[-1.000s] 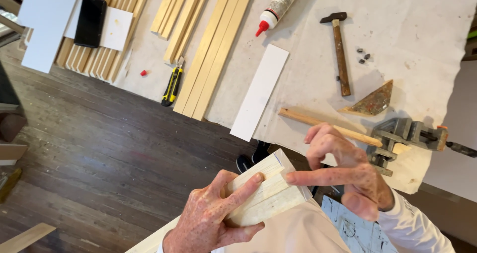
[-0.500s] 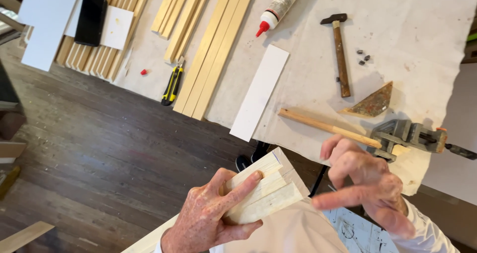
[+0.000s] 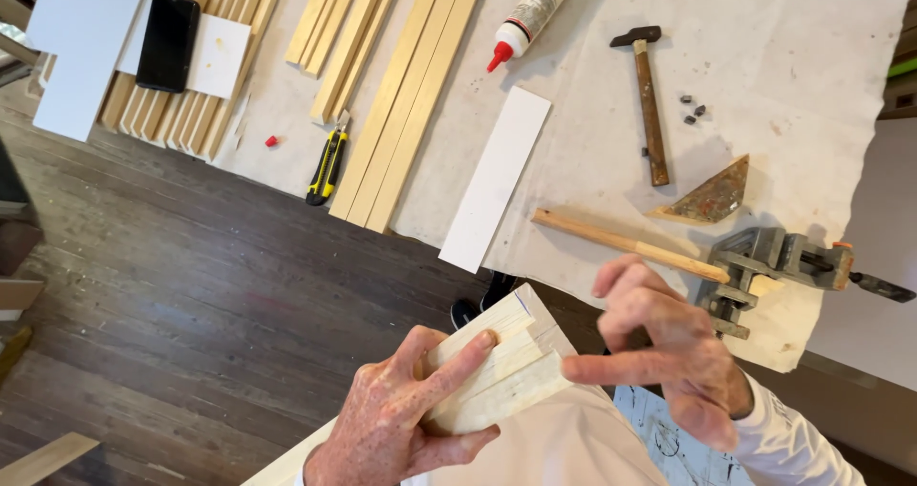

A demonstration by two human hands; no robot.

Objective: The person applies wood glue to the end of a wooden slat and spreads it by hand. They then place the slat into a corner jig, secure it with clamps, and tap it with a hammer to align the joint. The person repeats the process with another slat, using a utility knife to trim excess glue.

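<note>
My left hand grips a bundle of pale wooden strips by their cut ends, low in the middle of the view. My right hand hovers just right of the bundle, its forefinger stretched out and touching the strip ends, holding nothing. Behind my right hand a metal corner clamp grips a wooden stick at the table's near edge.
The paper-covered table carries a hammer, a glue bottle, a white board, long wooden strips, a yellow utility knife, a triangular trowel and a black phone. Dark wooden floor lies to the left.
My right hand has dropped and drawn back from the bundle's top, now pointing its forefinger at the strip ends. My left hand keeps its hold on the strips.
</note>
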